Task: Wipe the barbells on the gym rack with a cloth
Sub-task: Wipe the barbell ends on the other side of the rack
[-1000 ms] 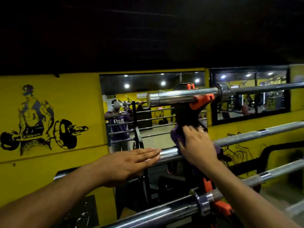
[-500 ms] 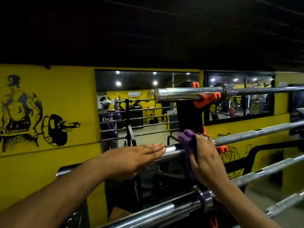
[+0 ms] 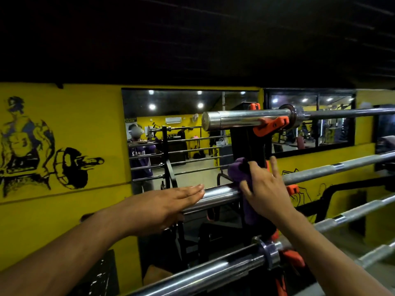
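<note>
Left hand (image 3: 162, 207) flat, fingers straight and together, resting on chrome sleeve of middle barbell (image 3: 215, 196); nothing gripped. Right hand (image 3: 266, 192) pressing purple cloth (image 3: 239, 174) against same barbell at black rack upright (image 3: 249, 146), thumb and fingers partly curled over cloth, two fingers splayed upward. Top barbell (image 3: 245, 120) racked above on orange hook (image 3: 270, 126); lower barbell (image 3: 213, 272) below.

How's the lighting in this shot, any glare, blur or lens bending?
Head view: dim, with a near-black ceiling; bright glare streaks on the top barbell sleeve and the bar under the left hand; mirror reflects ceiling spotlights; wide-angle bending bows the bars; edges look soft.
</note>
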Demonstrator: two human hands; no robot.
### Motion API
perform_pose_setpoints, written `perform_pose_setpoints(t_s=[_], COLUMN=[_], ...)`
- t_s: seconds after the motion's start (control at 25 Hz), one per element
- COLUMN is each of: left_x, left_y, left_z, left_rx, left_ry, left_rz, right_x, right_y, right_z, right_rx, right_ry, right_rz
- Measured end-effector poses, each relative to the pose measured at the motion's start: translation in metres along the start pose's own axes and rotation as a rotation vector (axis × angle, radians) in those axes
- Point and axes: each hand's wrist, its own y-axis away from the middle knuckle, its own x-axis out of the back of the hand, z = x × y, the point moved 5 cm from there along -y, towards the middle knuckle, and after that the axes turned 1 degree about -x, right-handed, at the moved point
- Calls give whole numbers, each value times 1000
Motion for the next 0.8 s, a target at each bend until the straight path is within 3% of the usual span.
perform_pose_setpoints(t_s=[0.12,0.24,0.32,0.4,0.52,0.64,0.8], left_x=[4,6,6,6,5,6,7], left_y=[-1,-1,-1,-1,-2,-3,-2], left_z=[1,-1,-1,-1,-3,-3,0], left_rx=[10,4,5,17,27,44,36], left_ry=[38,80,94,107,113,120,112], left_rz=[6,9,6,7,12,-15,2], right_x=[-3,-14,-17,-6,-1,-3,19], right_y=[-6,48,65,44,-13,-17,46], right_z=[-39,-53,-23,0,-15,-48,-33], right_rx=[-157,89,195,77,-209,-88,93], right_ry=[-210,-320,-88,-43,-147,-156,-494], right_rz=[2,101,128,120,-71,-151,-123])
